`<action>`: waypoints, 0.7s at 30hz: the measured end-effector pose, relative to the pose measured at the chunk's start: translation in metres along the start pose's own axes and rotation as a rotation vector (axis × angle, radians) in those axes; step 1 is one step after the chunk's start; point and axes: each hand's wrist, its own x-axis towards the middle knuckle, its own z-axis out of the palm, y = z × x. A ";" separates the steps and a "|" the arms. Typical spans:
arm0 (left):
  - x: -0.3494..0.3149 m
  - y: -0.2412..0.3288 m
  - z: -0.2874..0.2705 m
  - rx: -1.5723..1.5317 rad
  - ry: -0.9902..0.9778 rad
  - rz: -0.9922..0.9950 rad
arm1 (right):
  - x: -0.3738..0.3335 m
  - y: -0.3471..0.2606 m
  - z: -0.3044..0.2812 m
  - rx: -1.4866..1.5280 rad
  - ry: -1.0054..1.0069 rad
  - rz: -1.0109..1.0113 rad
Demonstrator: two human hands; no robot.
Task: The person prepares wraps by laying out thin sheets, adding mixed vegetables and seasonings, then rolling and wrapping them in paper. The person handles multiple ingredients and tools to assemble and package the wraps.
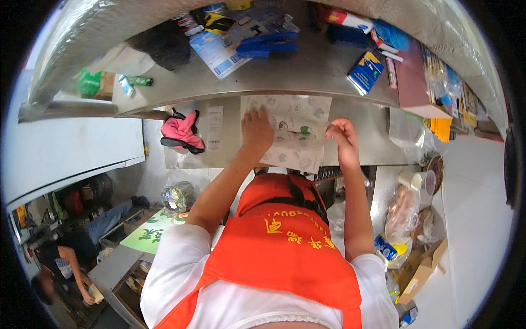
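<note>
Left hand (256, 130): flat, fingers spread, pressing the printed paper sheet (285, 131) against the steel counter front (361, 137).
Right hand (342, 134): fingers curled, pinching the sheet's right edge.
Paper: hangs just under the metal shelf (312, 71), between both hands.
Nearby: pink glove (181, 131) to the left, blue booklet (366, 71) on the shelf.
Person: orange apron (285, 241), white sleeves.

Steel counter (329, 71) bears printed paper sheets (287, 131), blue carton (366, 71)
</note>
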 end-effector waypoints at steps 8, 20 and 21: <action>-0.020 -0.028 -0.052 -0.664 -0.061 -0.144 | -0.004 0.015 -0.013 -0.021 -0.181 0.018; -0.085 0.061 -0.136 -1.626 -0.293 -0.456 | -0.009 0.007 0.022 -0.388 -0.760 -0.510; -0.094 0.067 -0.132 -1.634 -0.288 -0.490 | -0.011 0.002 0.028 -0.392 -0.805 -0.622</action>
